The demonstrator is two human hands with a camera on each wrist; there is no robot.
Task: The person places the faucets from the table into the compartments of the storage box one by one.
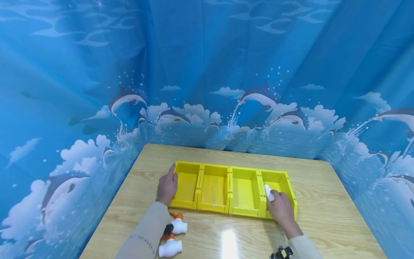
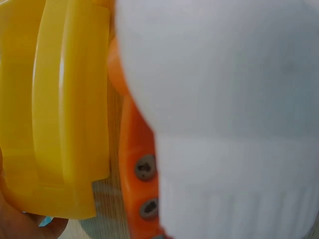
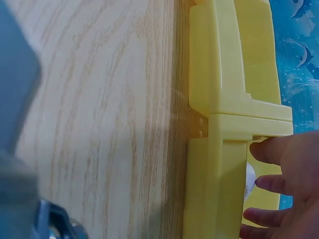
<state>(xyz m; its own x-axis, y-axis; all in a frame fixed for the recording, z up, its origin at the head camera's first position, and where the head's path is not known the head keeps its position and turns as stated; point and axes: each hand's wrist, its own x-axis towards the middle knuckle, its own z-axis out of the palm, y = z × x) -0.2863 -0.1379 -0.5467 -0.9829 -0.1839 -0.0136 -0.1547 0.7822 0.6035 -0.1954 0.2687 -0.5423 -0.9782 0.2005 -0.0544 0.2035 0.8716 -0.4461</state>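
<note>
My left hand [image 1: 167, 185] grips the left end of a row of joined yellow bins [image 1: 230, 190], with fingers at the rim. At the right end, my right hand [image 1: 282, 207] reaches into the last bin and holds a white, rounded plastic piece [image 1: 268, 193]. Most of that piece is hidden by the hand and, in the right wrist view, by the bin's front wall [image 3: 224, 189]. White plastic ball valves [image 1: 170, 248] with orange handles lie by my left forearm. One valve [image 2: 224, 99] fills much of the left wrist view, beside the yellow bin's edge [image 2: 75, 99].
The bins stand on a wood-grain table [image 1: 310, 201]. Blue curtains [image 1: 207, 72] printed with dolphins hang behind the table and at both sides. A small dark device [image 1: 282, 253] sits at my right wrist.
</note>
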